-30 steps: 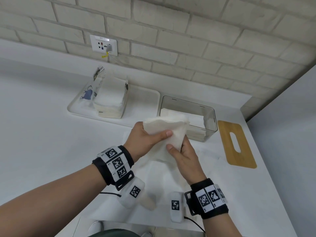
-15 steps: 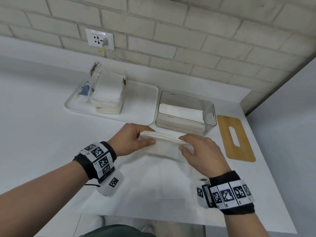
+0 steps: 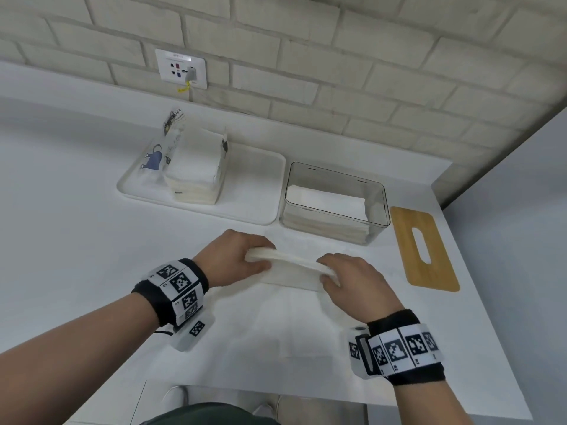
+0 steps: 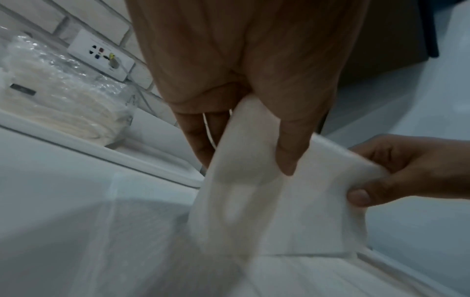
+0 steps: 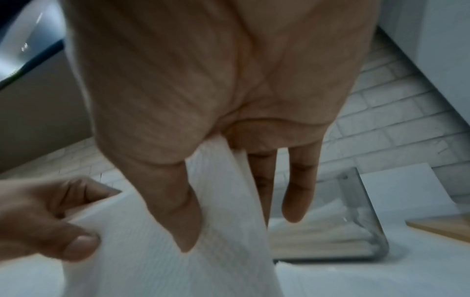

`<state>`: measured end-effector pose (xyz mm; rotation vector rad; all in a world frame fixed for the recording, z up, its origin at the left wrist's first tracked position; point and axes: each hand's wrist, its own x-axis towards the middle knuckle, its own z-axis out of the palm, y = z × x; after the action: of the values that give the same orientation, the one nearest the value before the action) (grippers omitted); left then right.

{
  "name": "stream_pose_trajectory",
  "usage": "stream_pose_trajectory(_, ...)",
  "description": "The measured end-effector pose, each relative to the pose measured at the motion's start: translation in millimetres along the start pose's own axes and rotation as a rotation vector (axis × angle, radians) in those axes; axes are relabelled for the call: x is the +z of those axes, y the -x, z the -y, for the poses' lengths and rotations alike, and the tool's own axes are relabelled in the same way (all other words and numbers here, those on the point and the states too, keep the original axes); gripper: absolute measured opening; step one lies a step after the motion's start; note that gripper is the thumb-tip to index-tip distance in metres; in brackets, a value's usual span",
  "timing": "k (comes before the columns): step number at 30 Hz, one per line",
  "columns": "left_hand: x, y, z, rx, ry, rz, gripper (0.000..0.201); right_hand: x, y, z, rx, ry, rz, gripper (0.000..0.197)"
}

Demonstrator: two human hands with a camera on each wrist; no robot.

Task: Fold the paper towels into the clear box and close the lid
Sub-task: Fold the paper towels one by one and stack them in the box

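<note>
On the white worktop (image 3: 76, 246), w/ the clear box (image 3: 334, 222) part-filled toward the back-right corner and its bamboo lid (image 3: 425, 250) off beside it at the right edge, we hold one paper towel (image 3: 294, 268) mid-fold near the front-centre. Left hand (image 3: 233, 259) and right hand (image 3: 352, 283) each pinch an end, thumb vs. fingers. We'd judge a good fold needs edges matched, crease kept taut & pressed flat before boxing.

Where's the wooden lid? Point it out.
In the head view, the wooden lid lies flat on the counter, far right, just right of the clear box.
</note>
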<state>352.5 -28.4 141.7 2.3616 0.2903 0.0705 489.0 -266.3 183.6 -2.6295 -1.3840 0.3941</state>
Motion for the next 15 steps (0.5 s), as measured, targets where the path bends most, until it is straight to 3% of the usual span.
stream_pose_trajectory(2,3,-2,-3,-0.026,-0.084,0.058,0.025,6,-2,0,0.007,0.055,0.064,0.022)
stream_pose_trajectory(4,-1,-3,-14,-0.017,-0.203,0.069,0.028,4,-2,-1,0.008,0.072,0.028,0.018)
stream_pose_trajectory(9,-11,-10,-54,0.128,-0.482,0.097,0.056,-29,-2,21,-0.1,0.169,-0.076,0.017)
stream_pose_trajectory(12,-9,-14,-62,0.146,-0.424,0.088,0.026,-37,-5,25,-0.154,0.118,-0.171,0.022)
stream_pose_trajectory(15,-7,-12,-53,0.09,-0.09,-0.054,0.013,-27,-2,12,-0.046,-0.334,-0.401,0.048)
